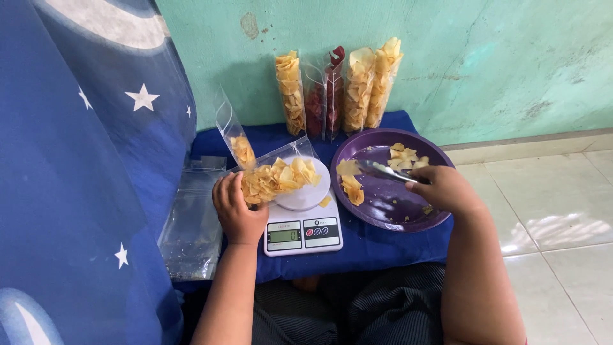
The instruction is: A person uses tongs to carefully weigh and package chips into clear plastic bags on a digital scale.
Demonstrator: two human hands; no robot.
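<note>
Leftmost, a blue curtain with white stars (76,160) hangs down the side of the view; beside it a stack of empty clear bags (191,223) lies flat on a low surface covered in blue cloth (377,246); a small clear pouch (235,137) with a few chips in it leans upright just behind. Next, the left hand (235,211) is curled around the lower end of a clear plastic bag of yellow chips (278,179), holding it tilted with its mouth over the white pan of a small digital kitchen scale (303,223); the bag looks light, thin and slippery, and its contents brittle, so a loose wrap near the bottom, as here, seems kinder than a squeeze. Behind the scale, five filled bags (338,89) stand against the green wall (498,64), four yellow and one dark red. Further right, a purple plate (389,214) touches the scale and carries scattered chips; the right hand (444,188) rests on its rim, fingers closed around metal tongs (386,171) whose tips point at a chip near the plate's left edge; whether the tips pinch it I cannot tell. Rightmost, pale floor tiles (555,217) meet the wall, and the person's dark striped clothing fills the bottom.
</note>
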